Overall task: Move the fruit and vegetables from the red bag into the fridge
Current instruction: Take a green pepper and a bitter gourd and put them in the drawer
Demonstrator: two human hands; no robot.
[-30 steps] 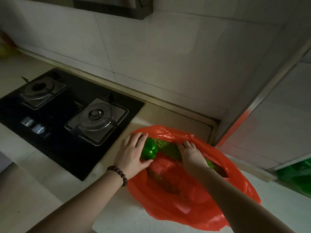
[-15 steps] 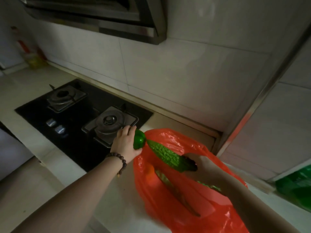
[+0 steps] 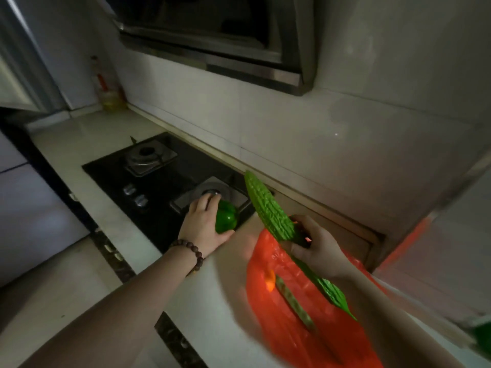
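Observation:
My left hand (image 3: pixel 203 225) grips a glossy green bell pepper (image 3: pixel 225 220) above the right edge of the stove. My right hand (image 3: pixel 316 245) holds two bumpy green bitter gourds: one bitter gourd (image 3: pixel 268 208) points up and left over the counter, the second bitter gourd (image 3: pixel 329 288) trails down to the right along my forearm. The red plastic bag (image 3: pixel 287 328) lies slumped on the white counter below my right hand. Something long and dark shows through its plastic, and an orange patch shows near its left edge.
A black two-burner gas stove (image 3: pixel 148 179) is set into the white counter (image 3: pixel 87 139). A steel range hood (image 3: pixel 239 49) hangs above. A bottle of oil (image 3: pixel 109 94) stands in the far left corner. A wall meets the counter on the right.
Both hands have lifted out of the bag and moved left. The pepper now hangs over the stove edge, the gourds are raised clear of the bag. The view swung left and up.

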